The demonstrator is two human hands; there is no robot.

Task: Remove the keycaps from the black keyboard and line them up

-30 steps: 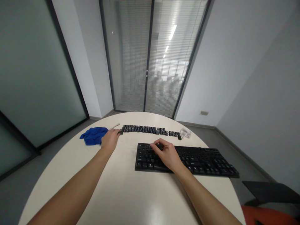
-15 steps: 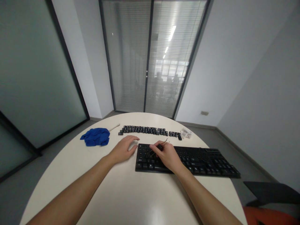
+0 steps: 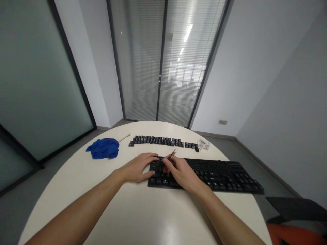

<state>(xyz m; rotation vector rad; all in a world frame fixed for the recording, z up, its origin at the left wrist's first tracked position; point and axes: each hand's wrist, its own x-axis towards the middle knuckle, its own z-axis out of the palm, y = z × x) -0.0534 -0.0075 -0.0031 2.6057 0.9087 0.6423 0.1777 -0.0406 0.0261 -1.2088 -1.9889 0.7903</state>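
A black keyboard lies on the round table, with keycaps off in part of its main block. My left hand rests at its left end; the fingers reach the far corner and the thumb touches the keys, spread apart. Over the left part of the keyboard, my right hand is closed around a slim keycap puller. Its wire ends stick up behind the fingers, while its lower end is hidden by the hand.
Loose black keycaps stand in rows beyond the keyboard. A blue cloth and a thin pale-handled brush or stick lie at the left. A clear plastic bag sits at the right. A chair stands by the right edge.
My left hand has moved right, from beside the keyboard onto its left end. My right hand has turned the keycap puller more upright over the keys.
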